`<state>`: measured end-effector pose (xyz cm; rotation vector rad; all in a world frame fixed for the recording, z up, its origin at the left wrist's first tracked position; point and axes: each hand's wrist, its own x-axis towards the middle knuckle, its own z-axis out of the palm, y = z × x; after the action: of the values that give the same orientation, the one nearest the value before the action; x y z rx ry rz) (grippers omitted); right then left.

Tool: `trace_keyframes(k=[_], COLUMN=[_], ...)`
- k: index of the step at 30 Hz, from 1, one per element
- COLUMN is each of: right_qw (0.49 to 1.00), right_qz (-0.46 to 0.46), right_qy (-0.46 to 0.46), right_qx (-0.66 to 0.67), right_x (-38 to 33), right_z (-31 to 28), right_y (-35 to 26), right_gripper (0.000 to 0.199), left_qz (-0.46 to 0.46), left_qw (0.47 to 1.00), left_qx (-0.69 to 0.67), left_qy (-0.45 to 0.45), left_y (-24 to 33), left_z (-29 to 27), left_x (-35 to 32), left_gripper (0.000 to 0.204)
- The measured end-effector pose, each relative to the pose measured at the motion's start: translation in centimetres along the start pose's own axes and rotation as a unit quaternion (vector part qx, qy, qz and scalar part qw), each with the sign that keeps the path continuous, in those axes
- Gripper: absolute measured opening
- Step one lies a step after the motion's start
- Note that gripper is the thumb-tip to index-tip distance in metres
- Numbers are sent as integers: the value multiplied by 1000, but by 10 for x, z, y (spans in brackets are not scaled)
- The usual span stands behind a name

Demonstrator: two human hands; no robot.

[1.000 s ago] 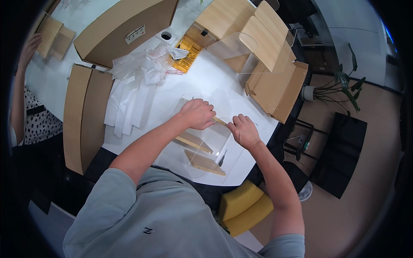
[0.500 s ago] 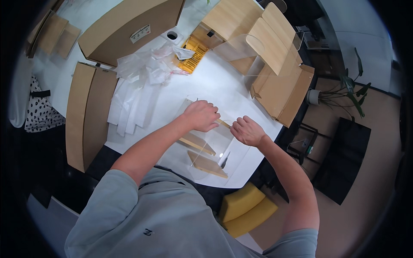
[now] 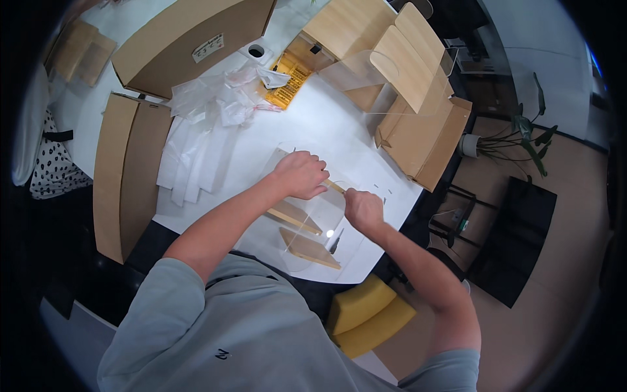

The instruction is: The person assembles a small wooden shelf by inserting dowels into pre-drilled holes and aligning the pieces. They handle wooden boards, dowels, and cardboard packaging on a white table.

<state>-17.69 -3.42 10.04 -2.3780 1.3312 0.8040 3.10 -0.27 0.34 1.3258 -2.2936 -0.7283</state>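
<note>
Over the white table, a clear acrylic panel [image 3: 302, 225] stands joined with or set against several pale wooden boards, among them a slanted board [image 3: 310, 248] near the table's front edge. My left hand [image 3: 300, 175] is closed over the panel's upper part, fingers curled down. Just right of it, my right hand [image 3: 364, 209] is closed in a pinch at the end of a narrow wooden strip [image 3: 334, 187]. What its fingers hold is hidden. A small dark tool [image 3: 336, 242] lies beside the slanted board.
Crumpled clear plastic wrapping [image 3: 219, 104] and a yellow case [image 3: 287, 81] lie farther back. Brown cardboard boxes [image 3: 130, 176] line the left. A pale wooden unit [image 3: 356, 29] and an opened carton [image 3: 424, 140] occupy the back right. Small dark pieces [image 3: 384, 192] lie right of my hand.
My right hand has shifted slightly left and down, turning at the wrist, and uncovers small dark pieces on the table. My left hand stays on the panel. The whole view has shifted slightly.
</note>
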Motion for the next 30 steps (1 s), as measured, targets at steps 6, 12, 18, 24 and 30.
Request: trace_keyframes(k=[6, 12, 18, 24, 30], right_qw=[832, 913, 908, 886, 885], right_qz=[361, 254, 240, 209, 150], right_qy=[3, 82, 143, 123, 194], right_qx=[422, 308, 313, 395, 395], right_x=[11, -10, -70, -126, -145], right_z=[26, 21, 22, 87, 120], right_y=[-17, -14, -22, -35, -50], right_gripper=[24, 29, 34, 33, 25], left_qz=[-1, 1, 24, -130, -232], left_qw=[1000, 999, 993, 988, 965], left_qx=[2, 21, 27, -71, -125], left_qy=[-13, -30, 115, 43, 7], left_y=[2, 4, 12, 69, 104], left_z=[-2, 0, -6, -7, 2], left_x=[0, 1, -8, -72, -91], left_gripper=[34, 35, 25, 27, 33])
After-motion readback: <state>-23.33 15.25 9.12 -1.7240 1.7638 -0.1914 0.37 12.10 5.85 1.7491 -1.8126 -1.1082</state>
